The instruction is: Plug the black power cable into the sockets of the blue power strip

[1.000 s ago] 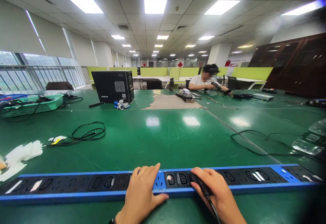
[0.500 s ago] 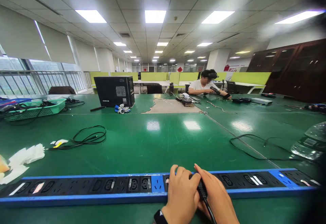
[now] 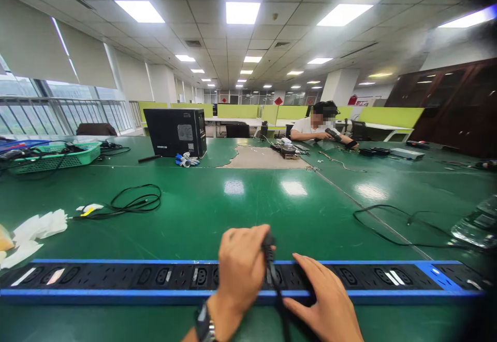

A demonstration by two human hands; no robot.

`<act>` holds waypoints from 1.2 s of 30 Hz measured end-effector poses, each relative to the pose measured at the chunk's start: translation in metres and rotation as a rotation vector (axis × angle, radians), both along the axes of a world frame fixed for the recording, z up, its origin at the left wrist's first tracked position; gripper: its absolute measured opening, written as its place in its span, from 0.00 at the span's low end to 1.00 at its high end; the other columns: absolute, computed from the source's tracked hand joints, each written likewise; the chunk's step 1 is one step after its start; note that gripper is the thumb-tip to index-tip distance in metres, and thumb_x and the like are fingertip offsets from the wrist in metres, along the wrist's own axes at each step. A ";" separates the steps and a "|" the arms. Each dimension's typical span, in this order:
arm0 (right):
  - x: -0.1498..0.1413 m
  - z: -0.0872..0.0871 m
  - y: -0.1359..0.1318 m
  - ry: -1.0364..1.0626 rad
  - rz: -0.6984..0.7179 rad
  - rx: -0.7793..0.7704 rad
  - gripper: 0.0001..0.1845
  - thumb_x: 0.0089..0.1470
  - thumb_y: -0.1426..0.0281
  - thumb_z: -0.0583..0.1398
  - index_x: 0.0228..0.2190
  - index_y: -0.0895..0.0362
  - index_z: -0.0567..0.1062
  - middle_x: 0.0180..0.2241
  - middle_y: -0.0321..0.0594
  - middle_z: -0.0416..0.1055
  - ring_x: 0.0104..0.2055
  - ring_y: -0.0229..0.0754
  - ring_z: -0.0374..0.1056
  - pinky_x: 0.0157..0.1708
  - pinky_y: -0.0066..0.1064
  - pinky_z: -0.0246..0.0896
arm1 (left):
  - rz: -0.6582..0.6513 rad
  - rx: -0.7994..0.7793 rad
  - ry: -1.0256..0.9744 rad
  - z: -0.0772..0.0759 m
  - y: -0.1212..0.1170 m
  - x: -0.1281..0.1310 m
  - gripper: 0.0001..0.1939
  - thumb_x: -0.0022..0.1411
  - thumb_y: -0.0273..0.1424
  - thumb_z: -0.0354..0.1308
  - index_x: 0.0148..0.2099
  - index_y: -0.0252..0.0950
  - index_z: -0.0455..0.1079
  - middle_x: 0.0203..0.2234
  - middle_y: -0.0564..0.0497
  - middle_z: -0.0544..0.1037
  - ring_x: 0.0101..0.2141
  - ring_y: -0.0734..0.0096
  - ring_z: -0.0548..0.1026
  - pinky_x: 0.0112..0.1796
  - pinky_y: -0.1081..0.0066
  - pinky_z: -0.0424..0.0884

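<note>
A long blue power strip with black sockets lies across the table in front of me. My left hand, a watch on its wrist, is closed around a black power plug and holds it raised above the strip's middle. From the plug a black cord hangs down toward me, blurred by motion. My right hand is open to the right of the cord, thumb and fingers apart, over the strip's front edge. Whether its fingertips touch the strip I cannot tell. My left hand hides some of the sockets.
Coiled black cable and white tissues lie to the left. On the right are a loose cable and a clear plastic bottle. Farther back stand a computer case, a green basket and a seated person.
My left hand has moved up and left with the plug, away from the strip. The right hand, earlier pressed beside it at the plug, is now apart with its fingers spread.
</note>
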State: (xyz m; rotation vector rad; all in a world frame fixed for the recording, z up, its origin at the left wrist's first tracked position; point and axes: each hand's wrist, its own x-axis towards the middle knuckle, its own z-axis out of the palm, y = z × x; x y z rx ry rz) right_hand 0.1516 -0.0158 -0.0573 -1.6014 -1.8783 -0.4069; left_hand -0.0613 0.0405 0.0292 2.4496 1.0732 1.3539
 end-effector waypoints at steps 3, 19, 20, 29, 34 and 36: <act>-0.001 0.000 0.001 0.004 -0.012 -0.023 0.39 0.40 0.52 0.68 0.53 0.52 0.69 0.51 0.44 0.73 0.51 0.54 0.70 0.48 0.46 0.67 | 0.015 -0.137 0.039 -0.016 0.006 -0.049 0.17 0.66 0.30 0.51 0.55 0.39 0.70 0.39 0.47 0.80 0.39 0.62 0.75 0.41 0.63 0.69; -0.078 0.045 0.012 -0.001 0.361 0.027 0.28 0.49 0.63 0.64 0.52 0.54 0.68 0.48 0.45 0.75 0.49 0.48 0.71 0.47 0.40 0.67 | -0.132 -0.227 0.348 -0.034 -0.006 -0.071 0.41 0.49 0.22 0.58 0.66 0.43 0.56 0.51 0.48 0.76 0.49 0.57 0.71 0.50 0.58 0.66; -0.090 0.046 0.016 0.025 0.396 0.013 0.26 0.50 0.65 0.63 0.51 0.55 0.69 0.47 0.44 0.75 0.47 0.47 0.71 0.46 0.40 0.67 | -0.112 -0.234 0.350 -0.038 -0.005 -0.070 0.45 0.48 0.22 0.58 0.68 0.42 0.50 0.51 0.47 0.75 0.49 0.57 0.71 0.51 0.57 0.66; -0.048 0.040 0.009 0.304 0.100 0.186 0.16 0.57 0.64 0.60 0.47 0.51 0.73 0.41 0.42 0.78 0.41 0.45 0.74 0.40 0.35 0.69 | -0.024 -0.252 0.369 -0.047 -0.003 -0.069 0.51 0.49 0.33 0.71 0.68 0.42 0.47 0.46 0.46 0.75 0.45 0.54 0.72 0.48 0.56 0.68; 0.006 0.027 0.000 0.270 0.036 0.109 0.15 0.59 0.60 0.56 0.45 0.51 0.75 0.39 0.38 0.79 0.38 0.41 0.76 0.35 0.28 0.71 | -0.034 -0.232 0.387 -0.044 -0.005 -0.071 0.48 0.46 0.33 0.74 0.65 0.41 0.54 0.49 0.45 0.75 0.47 0.53 0.72 0.49 0.54 0.68; 0.008 0.022 0.000 0.237 0.068 0.089 0.15 0.59 0.60 0.57 0.45 0.51 0.75 0.40 0.38 0.79 0.39 0.41 0.76 0.37 0.29 0.71 | -0.030 -0.224 0.392 -0.044 -0.005 -0.071 0.46 0.47 0.33 0.73 0.65 0.41 0.55 0.50 0.45 0.75 0.47 0.53 0.72 0.50 0.53 0.68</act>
